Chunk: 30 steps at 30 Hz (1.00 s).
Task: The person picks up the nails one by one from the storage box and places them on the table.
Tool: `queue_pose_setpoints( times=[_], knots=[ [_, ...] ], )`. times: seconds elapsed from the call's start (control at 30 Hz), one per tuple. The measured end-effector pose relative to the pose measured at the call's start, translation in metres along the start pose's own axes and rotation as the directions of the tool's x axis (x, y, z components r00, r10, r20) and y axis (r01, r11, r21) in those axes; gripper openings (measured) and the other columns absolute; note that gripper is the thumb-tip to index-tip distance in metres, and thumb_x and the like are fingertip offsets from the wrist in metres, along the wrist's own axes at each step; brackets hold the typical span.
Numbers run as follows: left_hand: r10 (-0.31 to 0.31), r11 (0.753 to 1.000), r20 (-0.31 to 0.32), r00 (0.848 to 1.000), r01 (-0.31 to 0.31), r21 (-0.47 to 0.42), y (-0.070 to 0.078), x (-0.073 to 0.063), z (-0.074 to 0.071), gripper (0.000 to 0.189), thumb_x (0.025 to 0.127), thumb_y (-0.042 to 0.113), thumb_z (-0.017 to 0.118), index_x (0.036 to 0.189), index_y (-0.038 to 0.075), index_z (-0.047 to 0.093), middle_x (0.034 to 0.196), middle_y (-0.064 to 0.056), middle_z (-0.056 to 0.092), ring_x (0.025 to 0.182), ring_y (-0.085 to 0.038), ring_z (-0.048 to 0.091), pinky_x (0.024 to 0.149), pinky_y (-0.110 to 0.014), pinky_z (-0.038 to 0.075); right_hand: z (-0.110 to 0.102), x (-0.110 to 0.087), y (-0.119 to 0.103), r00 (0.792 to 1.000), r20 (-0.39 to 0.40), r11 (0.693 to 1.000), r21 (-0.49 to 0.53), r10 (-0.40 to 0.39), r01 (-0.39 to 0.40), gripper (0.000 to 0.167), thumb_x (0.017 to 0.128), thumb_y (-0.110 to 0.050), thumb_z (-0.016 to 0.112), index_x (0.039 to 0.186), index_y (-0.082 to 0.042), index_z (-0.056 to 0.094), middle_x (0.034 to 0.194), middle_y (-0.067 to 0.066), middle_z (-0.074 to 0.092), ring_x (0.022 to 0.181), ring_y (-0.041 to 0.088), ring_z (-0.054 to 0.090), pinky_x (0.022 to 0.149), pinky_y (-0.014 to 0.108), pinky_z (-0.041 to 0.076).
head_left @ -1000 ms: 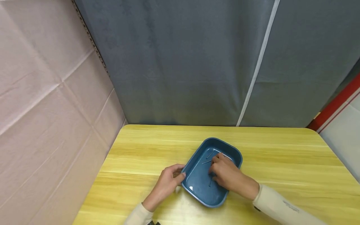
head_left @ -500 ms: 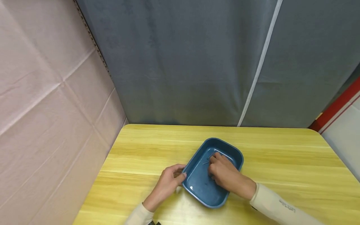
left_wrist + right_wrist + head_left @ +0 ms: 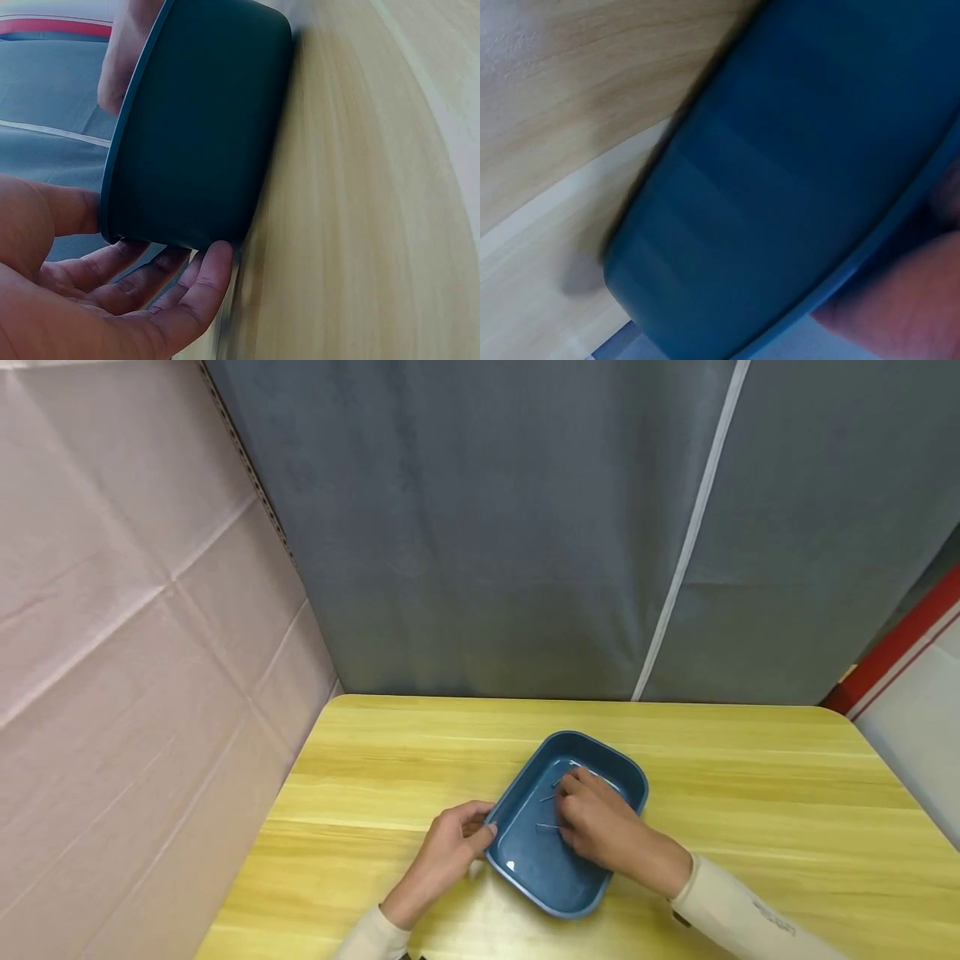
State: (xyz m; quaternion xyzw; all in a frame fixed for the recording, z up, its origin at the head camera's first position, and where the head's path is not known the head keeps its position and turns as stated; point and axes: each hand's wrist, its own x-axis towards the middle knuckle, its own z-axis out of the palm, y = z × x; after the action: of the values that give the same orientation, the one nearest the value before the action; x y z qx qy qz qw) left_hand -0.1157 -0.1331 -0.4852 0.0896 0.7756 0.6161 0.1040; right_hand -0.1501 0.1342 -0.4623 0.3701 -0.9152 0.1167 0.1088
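A deep blue rectangular plastic tray (image 3: 536, 872) sits at a slant on the wooden table. My left hand (image 3: 446, 847) holds its left side, the thumb at the rim and the fingers under and against the outer wall, as the left wrist view shows. Inside the tray is my right hand (image 3: 603, 822), fingers curled downward. A thin metal nail (image 3: 546, 826) sticks out leftward from beneath those fingers, which appear to pinch it; the fingertips are hidden. More thin nails (image 3: 548, 797) lie by the knuckles, partly covered. In the right wrist view, the tray wall (image 3: 765, 180) hides most of that hand.
The yellow wood-grain table (image 3: 375, 760) extends around the tray on every side. A grey-blue curtain (image 3: 480, 543) with a white strip hangs behind it. Pale pink sheeting (image 3: 150, 652) covers the left side, and a red-edged panel (image 3: 900, 643) stands at the right.
The nail under my right fingers has swung from pointing toward the near side to pointing left. My right hand shifted only slightly; my left hand stays on the tray.
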Motion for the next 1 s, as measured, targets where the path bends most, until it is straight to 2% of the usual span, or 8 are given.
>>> queue_pose_setpoints(
  times=[0.2,0.4,0.8,1.0],
  knots=[
    [-0.008,1.0,-0.002,1.0,0.008,-0.015,-0.001,0.0,0.0,0.037,0.105,0.003,0.067,0.139,-0.013,0.066,0.12,-0.024,0.074,0.108,-0.036,0.075,0.073,-0.031,0.067,-0.007,-0.003,0.0,0.999,-0.038,0.999,0.025,0.038,-0.037,0.021,0.079,-0.008,0.093,0.075,-0.016,0.075,0.109,0.006,0.075,0.107,0.029,0.063,0.083,0.048,0.058],
    [-0.001,1.0,-0.003,1.0,0.001,-0.017,0.0,0.0,0.001,0.036,0.106,0.003,0.066,0.138,-0.013,0.066,0.12,-0.024,0.074,0.108,-0.036,0.075,0.074,-0.031,0.067,-0.011,-0.01,0.0,0.995,-0.075,0.997,0.044,0.065,-0.061,0.019,0.08,-0.008,0.092,0.076,-0.018,0.076,0.111,0.005,0.075,0.108,0.028,0.063,0.085,0.047,0.057],
    [-0.004,1.0,-0.002,1.0,0.004,-0.011,0.0,-0.002,0.0,0.036,0.106,0.003,0.067,0.138,-0.013,0.065,0.119,-0.024,0.075,0.106,-0.035,0.075,0.074,-0.03,0.067,-0.016,-0.027,0.0,0.984,-0.14,0.991,0.087,0.108,-0.097,0.028,0.078,-0.008,0.095,0.072,-0.019,0.07,0.109,0.005,0.075,0.108,0.027,0.063,0.094,0.048,0.059],
    [0.0,1.0,-0.005,1.0,0.0,-0.025,-0.001,-0.001,0.001,0.036,0.106,0.003,0.066,0.138,-0.014,0.065,0.118,-0.025,0.075,0.105,-0.036,0.075,0.073,-0.031,0.067,-0.021,-0.036,0.002,0.975,-0.18,0.987,0.11,0.133,-0.115,0.031,0.076,-0.004,0.095,0.071,-0.021,0.07,0.109,0.004,0.076,0.11,0.027,0.064,0.094,0.049,0.06]
  ],
)
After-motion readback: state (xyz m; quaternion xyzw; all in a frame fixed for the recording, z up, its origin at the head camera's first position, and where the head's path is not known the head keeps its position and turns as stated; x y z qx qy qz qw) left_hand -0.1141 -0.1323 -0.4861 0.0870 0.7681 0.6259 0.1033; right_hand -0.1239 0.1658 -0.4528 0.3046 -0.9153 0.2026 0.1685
